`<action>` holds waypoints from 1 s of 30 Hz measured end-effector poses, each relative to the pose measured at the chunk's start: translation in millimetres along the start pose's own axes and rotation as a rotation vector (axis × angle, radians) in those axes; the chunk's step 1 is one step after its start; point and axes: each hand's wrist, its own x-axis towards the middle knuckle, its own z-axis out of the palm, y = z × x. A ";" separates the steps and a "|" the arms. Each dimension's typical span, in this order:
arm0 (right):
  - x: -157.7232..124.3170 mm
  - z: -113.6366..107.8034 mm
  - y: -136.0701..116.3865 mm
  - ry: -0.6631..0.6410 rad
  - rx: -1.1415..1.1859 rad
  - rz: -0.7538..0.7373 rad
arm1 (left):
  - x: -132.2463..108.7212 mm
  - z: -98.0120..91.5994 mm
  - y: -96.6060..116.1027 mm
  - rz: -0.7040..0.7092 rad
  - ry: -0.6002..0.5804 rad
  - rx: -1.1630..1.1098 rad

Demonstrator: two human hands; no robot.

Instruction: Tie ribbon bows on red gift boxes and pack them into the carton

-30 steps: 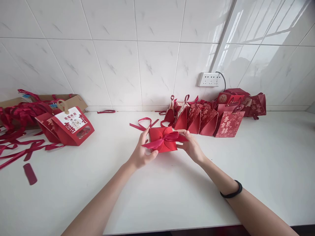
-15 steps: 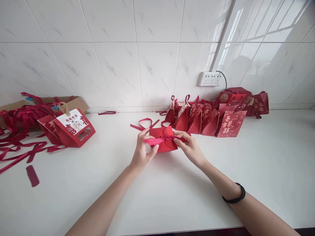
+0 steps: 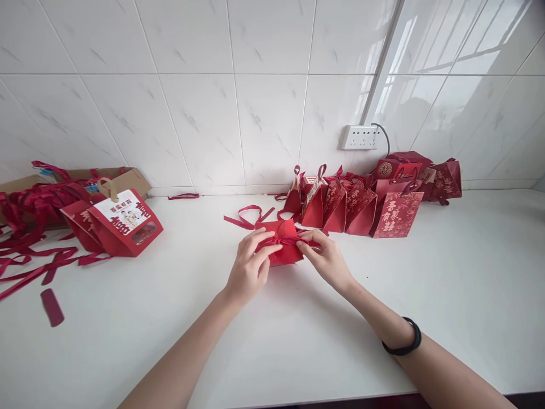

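Note:
A small red gift box [image 3: 286, 229] with folded petal flaps on top rests on the white counter in front of me. Across its top runs a dark pink ribbon [image 3: 289, 241], gathered near the middle. My left hand [image 3: 250, 262] is closed on the ribbon's left part, its thumb and fingertips over the box top. On the other side, my right hand [image 3: 326, 255] pinches the ribbon between thumb and fingers at the box's right edge. Behind the box lies a loose curl of ribbon [image 3: 249, 211].
Several red gift bags [image 3: 336, 207] stand in a row at the back right, below a white power strip [image 3: 361, 137]. At the left are red gift boxes [image 3: 128, 218], a cardboard box [image 3: 136, 183] heaped with ribbons and a dark red strip [image 3: 52, 307]. A tiled wall [image 3: 272, 125] backs the counter.
My left fingers have moved from the box's left side onto the ribbon over its top, covering the ribbon's left end. My right hand still pinches the ribbon. The view has shifted slightly.

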 end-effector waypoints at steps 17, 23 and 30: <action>-3.1 2.1 0.0 -0.117 0.039 -0.043 | 6.1 1.5 5.8 -0.433 0.107 -0.215; -5.7 4.9 -4.5 -0.107 -0.018 0.007 | 9.2 3.1 0.4 -0.972 0.004 -0.801; -14.1 8.9 -16.2 -0.087 0.089 0.084 | 11.8 2.0 3.5 -1.027 0.003 -0.889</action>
